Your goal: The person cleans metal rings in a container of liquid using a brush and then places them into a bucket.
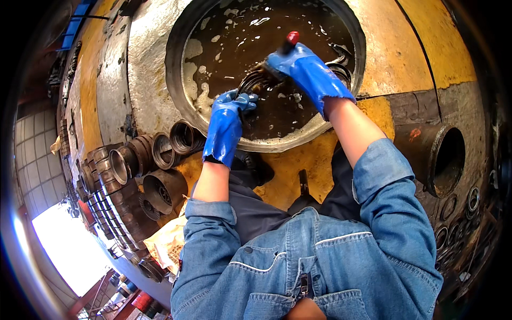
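Observation:
Both hands wear blue rubber gloves over a wide round tub (178, 96) of brown, foamy liquid. My left hand (228, 120) is closed on the near side of a dark, wet metal ring (250, 81), which tilts above the liquid. In my right hand (296, 60) is a dark-handled tool with a red end (293, 37), probably a brush. Its working end is blurred and lies against the ring's far side, partly hidden by the glove. More metal rings (340, 72) rest inside the tub at its right, behind my right wrist.
Rusty rings and short cylinders (125, 162) stand in rows at the left of the tub. A large open pipe section (445, 160) lies on the right, with smaller rings (473, 200) nearby. A crumpled paper sack (166, 242) sits by my left elbow. Worn yellow metal plates (384, 42) surround the tub.

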`<state>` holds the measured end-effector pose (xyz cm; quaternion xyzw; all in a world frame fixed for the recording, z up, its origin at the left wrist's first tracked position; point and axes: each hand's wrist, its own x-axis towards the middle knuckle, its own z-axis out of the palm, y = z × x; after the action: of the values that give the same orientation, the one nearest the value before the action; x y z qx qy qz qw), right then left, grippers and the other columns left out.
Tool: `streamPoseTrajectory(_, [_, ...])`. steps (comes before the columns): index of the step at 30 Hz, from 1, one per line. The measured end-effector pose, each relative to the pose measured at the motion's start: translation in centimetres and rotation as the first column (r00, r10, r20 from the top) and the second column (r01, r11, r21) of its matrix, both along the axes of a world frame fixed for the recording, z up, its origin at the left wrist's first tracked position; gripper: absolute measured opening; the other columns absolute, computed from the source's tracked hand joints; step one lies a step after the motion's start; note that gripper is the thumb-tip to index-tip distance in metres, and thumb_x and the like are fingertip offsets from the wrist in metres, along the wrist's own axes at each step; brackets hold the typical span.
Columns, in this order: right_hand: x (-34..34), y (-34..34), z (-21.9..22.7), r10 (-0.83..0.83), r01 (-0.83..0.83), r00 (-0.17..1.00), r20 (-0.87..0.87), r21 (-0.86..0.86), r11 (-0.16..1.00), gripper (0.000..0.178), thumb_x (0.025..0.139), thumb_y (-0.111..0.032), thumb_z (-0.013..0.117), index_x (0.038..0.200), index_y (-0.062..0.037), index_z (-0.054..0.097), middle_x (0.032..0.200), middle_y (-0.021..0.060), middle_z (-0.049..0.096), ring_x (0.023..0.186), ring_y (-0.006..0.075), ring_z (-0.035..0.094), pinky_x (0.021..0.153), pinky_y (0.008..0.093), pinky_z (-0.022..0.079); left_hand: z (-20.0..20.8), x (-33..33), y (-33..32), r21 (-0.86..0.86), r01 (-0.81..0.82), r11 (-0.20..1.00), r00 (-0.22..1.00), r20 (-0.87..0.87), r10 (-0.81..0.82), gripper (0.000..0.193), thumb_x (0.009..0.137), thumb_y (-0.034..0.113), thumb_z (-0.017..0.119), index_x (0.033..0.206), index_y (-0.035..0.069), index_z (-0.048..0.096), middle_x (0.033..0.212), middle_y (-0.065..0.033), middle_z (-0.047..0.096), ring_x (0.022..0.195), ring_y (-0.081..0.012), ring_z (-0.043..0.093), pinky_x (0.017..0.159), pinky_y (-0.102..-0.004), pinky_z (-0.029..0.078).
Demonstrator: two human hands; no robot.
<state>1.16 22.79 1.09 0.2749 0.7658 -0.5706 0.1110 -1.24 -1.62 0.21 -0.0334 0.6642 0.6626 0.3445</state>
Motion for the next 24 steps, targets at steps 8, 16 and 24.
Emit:
streamPoseTrajectory(8, [0.8, -1.7, 4.3, 0.206, -0.207, 0.977, -0.048, -0.026, 0.978, 0.036, 0.087, -0.041, 0.066, 0.092, -0.0062, 0.074, 0.091, 0.0131, 0.073, 0.084, 0.0244, 0.067, 0.081, 0.0353, 0.051, -0.7, -0.5, -0.3, 0.021, 0.059, 0.998, 0.995, -0.079, -0.057, 0.027, 0.098, 0.005, 0.064, 0.121, -0.008, 0.066, 0.106, -0.0161, 0.075, 0.091, -0.0221, 0.072, 0.087, -0.0320, 0.057])
streamPoseTrajectory(16, [0.8, 0.7, 1.0, -0.048, 0.035, 0.995, 0.092, 0.133, 0.990, 0.038, 0.083, -0.036, 0.070, 0.101, -0.0023, 0.075, 0.097, 0.0190, 0.075, 0.090, 0.0310, 0.072, 0.084, 0.0410, 0.055, 0.4, -0.3, 0.0, -0.010, 0.112, 0.994, 0.990, 0.092, -0.110, 0.031, 0.100, 0.007, 0.065, 0.125, -0.011, 0.061, 0.109, -0.0199, 0.073, 0.092, -0.0234, 0.072, 0.078, -0.0294, 0.058])
streamPoseTrajectory(24, [2.7, 1.1, 6.1, -0.265, 0.266, 0.964, -0.017, 0.092, 0.960, 0.036, 0.084, -0.035, 0.072, 0.098, -0.0012, 0.072, 0.085, 0.0143, 0.072, 0.080, 0.0256, 0.068, 0.080, 0.0396, 0.054, 0.5, -0.2, 2.1, 0.178, 0.156, 0.972, 0.982, 0.078, -0.172, 0.038, 0.102, 0.021, 0.067, 0.128, -0.007, 0.065, 0.105, -0.0144, 0.075, 0.085, -0.0194, 0.071, 0.074, -0.0279, 0.055])
